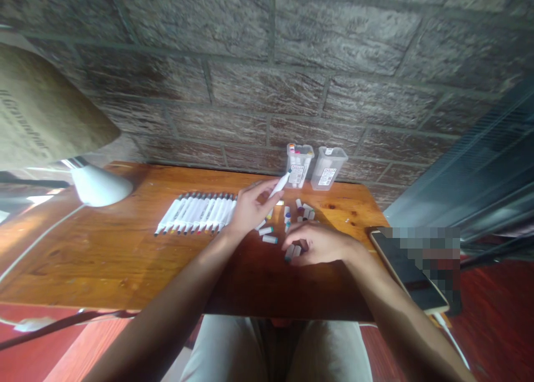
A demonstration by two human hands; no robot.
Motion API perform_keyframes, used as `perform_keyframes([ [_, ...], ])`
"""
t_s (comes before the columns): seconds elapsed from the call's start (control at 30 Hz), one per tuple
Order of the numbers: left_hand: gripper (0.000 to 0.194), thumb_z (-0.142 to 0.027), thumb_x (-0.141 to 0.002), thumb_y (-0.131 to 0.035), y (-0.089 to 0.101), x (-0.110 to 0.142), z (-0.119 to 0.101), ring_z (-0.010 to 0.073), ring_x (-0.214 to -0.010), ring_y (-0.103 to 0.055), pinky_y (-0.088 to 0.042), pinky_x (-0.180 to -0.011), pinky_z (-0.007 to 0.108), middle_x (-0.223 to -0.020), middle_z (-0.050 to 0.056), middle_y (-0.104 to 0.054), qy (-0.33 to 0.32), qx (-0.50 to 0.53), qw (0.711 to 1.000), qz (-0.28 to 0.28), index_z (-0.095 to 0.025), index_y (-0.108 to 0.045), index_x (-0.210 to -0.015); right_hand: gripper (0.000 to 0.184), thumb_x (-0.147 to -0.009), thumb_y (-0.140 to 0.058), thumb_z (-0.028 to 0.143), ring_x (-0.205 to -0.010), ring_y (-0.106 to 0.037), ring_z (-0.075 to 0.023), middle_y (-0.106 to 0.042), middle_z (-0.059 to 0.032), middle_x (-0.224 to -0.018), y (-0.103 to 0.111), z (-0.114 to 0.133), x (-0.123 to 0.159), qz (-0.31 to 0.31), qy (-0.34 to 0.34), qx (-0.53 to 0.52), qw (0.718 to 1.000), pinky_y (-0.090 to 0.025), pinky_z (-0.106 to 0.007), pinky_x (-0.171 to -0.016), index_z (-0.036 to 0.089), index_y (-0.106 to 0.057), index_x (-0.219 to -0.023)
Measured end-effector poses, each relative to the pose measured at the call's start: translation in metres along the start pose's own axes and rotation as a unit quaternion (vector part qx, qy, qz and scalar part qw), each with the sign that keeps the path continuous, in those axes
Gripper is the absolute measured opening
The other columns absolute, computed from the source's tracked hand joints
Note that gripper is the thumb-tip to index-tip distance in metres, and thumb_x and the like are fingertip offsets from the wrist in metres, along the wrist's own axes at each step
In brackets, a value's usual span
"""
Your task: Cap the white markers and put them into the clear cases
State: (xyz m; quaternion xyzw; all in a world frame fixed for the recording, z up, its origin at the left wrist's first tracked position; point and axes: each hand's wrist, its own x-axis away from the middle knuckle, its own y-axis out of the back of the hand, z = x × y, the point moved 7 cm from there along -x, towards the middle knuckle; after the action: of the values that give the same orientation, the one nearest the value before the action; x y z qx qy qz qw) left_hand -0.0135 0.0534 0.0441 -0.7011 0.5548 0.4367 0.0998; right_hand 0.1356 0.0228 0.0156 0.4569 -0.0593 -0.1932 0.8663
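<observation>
A white marker (280,184) with a dark end is pinched in my left hand (251,205), raised at a slant above the tabletop. To the left of that hand, several white markers (196,213) lie side by side in a row. My right hand (319,242) is low over the table, with thumb and forefinger curled around two dark-ended marker caps (292,252). Loose caps (270,239) with coloured ends are scattered between and beyond my hands. Part of this scatter is hidden behind my right hand.
Two clear plastic cases stand by the stone wall: one case (297,173) contains markers, the other case (327,176) stands to its right. A lamp (102,184) is at the left. A phone (411,271) with a cable lies at the table's right edge.
</observation>
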Motion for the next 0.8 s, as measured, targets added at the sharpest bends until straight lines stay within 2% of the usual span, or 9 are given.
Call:
perform_keyframes([
  [0.17, 0.032, -0.035, -0.088, -0.067, -0.001, 0.0, 0.0, 0.0143, -0.076, -0.067, -0.054, -0.072, 0.024, -0.093, 0.004, -0.075, -0.001, -0.006, 1.0, 0.003, -0.02, -0.071, -0.115, 0.02, -0.071, -0.07, 0.009, -0.075, -0.065, -0.0151, -0.072, -0.0023, -0.086, -0.007, -0.002, -0.004, 0.014, -0.004, -0.011, 1.0, -0.047, -0.025, -0.07, 0.019, -0.075, -0.088],
  [0.3, 0.033, -0.035, -0.088, -0.067, 0.0, 0.0, 0.0, 0.0141, -0.077, -0.068, -0.054, -0.075, 0.024, -0.094, 0.004, -0.076, -0.002, -0.008, 1.0, -0.002, -0.02, -0.071, -0.116, 0.012, -0.076, -0.068, 0.014, -0.064, -0.061, -0.0125, -0.069, 0.0007, -0.074, 0.004, -0.005, -0.001, -0.038, -0.018, -0.061, 0.997, -0.046, -0.023, -0.062, 0.019, -0.071, -0.086],
  [0.4, 0.033, -0.035, -0.087, -0.067, 0.001, 0.0, 0.001, 0.0147, -0.078, -0.069, -0.055, -0.076, 0.025, -0.094, 0.004, -0.076, 0.004, -0.006, 1.0, -0.005, -0.018, -0.071, -0.115, 0.013, -0.077, -0.067, 0.016, -0.067, -0.063, -0.0127, -0.069, 0.0009, -0.079, 0.011, -0.014, 0.004, -0.07, -0.041, -0.121, 0.989, -0.049, -0.024, -0.065, 0.02, -0.068, -0.09],
  [0.6, 0.031, -0.032, -0.087, -0.068, 0.002, -0.001, -0.001, 0.0148, -0.079, -0.069, -0.055, -0.077, 0.025, -0.094, 0.004, -0.076, 0.0, -0.004, 1.0, -0.009, -0.018, -0.071, -0.114, 0.015, -0.077, -0.068, 0.018, -0.078, -0.066, -0.0158, -0.072, -0.0009, -0.087, 0.006, -0.035, 0.005, -0.07, -0.073, -0.129, 0.986, -0.053, -0.028, -0.074, 0.021, -0.067, -0.091],
  [0.8, 0.03, -0.033, -0.087, -0.068, 0.002, -0.001, 0.0, 0.0152, -0.08, -0.069, -0.055, -0.078, 0.026, -0.094, 0.005, -0.076, -0.001, 0.001, 1.0, -0.01, -0.018, -0.071, -0.114, 0.012, -0.078, -0.069, 0.019, -0.078, -0.066, -0.0165, -0.072, -0.0015, -0.085, 0.006, -0.038, 0.003, -0.071, -0.07, -0.134, 0.986, -0.052, -0.03, -0.074, 0.02, -0.067, -0.09],
])
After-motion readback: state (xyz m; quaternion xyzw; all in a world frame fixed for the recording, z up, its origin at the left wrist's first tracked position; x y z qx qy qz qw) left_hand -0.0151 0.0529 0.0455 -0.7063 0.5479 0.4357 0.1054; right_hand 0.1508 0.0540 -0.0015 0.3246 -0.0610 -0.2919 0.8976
